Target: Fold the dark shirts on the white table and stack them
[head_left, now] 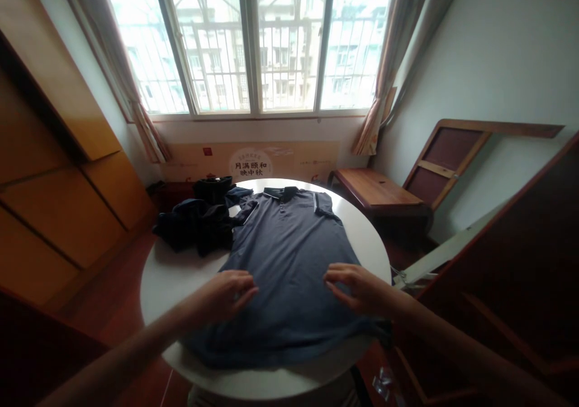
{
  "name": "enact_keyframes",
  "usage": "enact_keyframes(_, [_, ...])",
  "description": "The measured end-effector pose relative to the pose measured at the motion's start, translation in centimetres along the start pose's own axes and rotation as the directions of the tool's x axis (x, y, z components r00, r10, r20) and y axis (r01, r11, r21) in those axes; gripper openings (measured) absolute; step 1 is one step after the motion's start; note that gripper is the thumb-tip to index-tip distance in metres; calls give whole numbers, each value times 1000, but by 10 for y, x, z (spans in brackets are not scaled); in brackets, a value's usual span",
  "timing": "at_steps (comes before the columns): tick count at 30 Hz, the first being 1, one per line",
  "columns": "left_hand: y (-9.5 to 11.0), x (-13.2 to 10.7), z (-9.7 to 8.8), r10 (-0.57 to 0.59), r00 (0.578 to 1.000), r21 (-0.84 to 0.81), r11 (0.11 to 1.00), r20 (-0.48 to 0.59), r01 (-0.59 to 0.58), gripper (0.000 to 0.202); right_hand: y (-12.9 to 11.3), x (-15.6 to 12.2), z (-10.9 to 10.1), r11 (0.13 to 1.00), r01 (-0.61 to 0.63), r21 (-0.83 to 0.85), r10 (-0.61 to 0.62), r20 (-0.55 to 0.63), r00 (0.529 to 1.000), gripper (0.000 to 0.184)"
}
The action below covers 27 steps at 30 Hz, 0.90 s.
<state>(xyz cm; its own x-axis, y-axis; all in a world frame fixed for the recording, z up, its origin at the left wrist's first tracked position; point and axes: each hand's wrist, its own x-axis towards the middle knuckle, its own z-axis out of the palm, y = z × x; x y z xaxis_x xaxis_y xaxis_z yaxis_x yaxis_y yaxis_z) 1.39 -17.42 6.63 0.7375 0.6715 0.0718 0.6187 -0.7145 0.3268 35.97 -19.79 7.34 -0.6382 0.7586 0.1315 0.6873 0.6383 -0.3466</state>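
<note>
A dark blue-grey polo shirt (289, 256) lies spread front up, with its collar at the far side and its hem toward me. My left hand (237, 289) is over the shirt's left side, fingers loosely bent and the thumb apart from them. Over the right side is my right hand (346, 283), curved in the same way, with a gap between thumb and fingers. Neither hand shows any cloth in its grasp. Whether the fingertips touch the fabric is hard to tell.
The shirt rests on a round white table (181, 280). Dark crumpled clothes (199, 217) are heaped at its far left. Beyond stand a long printed carton (190, 157) under the window and a low wooden bench (377, 187). Yellow-brown cabinets (90, 208) line the left.
</note>
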Motion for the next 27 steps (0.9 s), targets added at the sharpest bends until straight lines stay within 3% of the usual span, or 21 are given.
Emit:
enact_keyframes(4, [-41,106,15,-81,978,40,995,-194,90,28,44,98,9,997,-55,-48,52,-49,997,23])
enact_keyframes(8, [-86,205,21,-275,941,150,940,-195,306,38,91,195,18,963,-241,-120,235,-62,970,39])
enact_keyframes(11, [-120,251,21,-394,901,156,893,-183,422,44,129,237,24,923,-358,-144,351,-74,934,45])
enact_keyframes(15, [-159,279,27,-511,848,159,834,-140,528,62,169,257,39,869,-465,-168,457,-88,885,58])
enact_keyframes(19, [-178,289,37,-523,836,182,817,-167,547,67,190,268,44,859,-471,-201,453,-130,882,55])
enact_keyframes(23, [-180,290,42,-498,839,197,820,-218,538,66,209,286,21,854,-459,-247,418,-201,886,45])
enact_keyframes(27, [-176,289,43,-483,841,192,826,-245,530,66,236,309,-9,873,-372,-316,316,-214,924,52])
